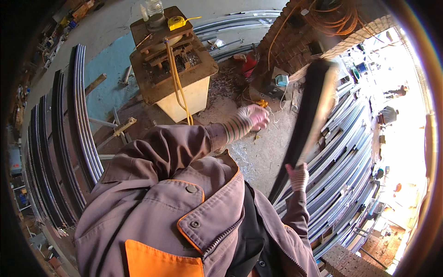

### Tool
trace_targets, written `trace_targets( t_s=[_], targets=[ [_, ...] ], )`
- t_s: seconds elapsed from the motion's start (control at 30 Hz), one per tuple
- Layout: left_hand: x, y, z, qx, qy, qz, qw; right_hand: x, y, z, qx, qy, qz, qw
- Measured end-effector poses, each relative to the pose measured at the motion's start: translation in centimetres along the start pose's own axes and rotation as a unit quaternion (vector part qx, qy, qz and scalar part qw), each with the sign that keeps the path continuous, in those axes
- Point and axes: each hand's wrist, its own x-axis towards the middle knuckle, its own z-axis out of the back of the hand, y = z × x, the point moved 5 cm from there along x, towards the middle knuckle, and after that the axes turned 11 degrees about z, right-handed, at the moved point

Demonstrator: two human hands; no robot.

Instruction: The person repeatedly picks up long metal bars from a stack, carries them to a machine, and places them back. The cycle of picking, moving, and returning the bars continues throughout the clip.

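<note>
My right hand (297, 175), in a striped knit glove, has its fingers wrapped around a long dark metal bar (311, 115) that I hold raised and tilted, its far end blurred up near the brick wall (295, 37). The bar's lower end runs down past my wrist toward the stack of grey metal profiles (341, 175) on my right, so by my reckoning it is lifted off or above that stack and not yet laid anywhere else.

My left hand (253, 116), gloved the same way, is stretched out in front of me over the dusty floor (258, 157), close to a small yellow thing lying there; I cannot tell whether its fingers are curled on anything or loose, since the hand is turned away.

Ahead stands a wooden block-like stand (173, 64) with a yellow tape measure (176, 22) on top and a yellow cord (177, 87) hanging down its front. More curved metal strips (76, 138) lie on my left. Metal shavings glint on the floor between the stand and me.
</note>
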Motion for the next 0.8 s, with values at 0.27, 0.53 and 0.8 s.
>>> trace_targets(
  t_s=[0.27,0.53,0.8],
  targets=[
    [-2.2,17.5,-3.8,0.06,0.006,0.267,0.962,-9.7,-11.4,15.9,0.407,-0.418,-0.11,0.804],
    [-2.1,20.0,-8.6,0.05,0.041,0.28,0.958,-20.5,-8.3,17.4,0.721,-0.46,-0.1,0.509],
    [-3.6,18.2,-10.0,-0.262,-0.105,0.197,0.939,-27.5,-4.2,7.6,0.826,-0.401,-0.107,0.382]
  ],
)
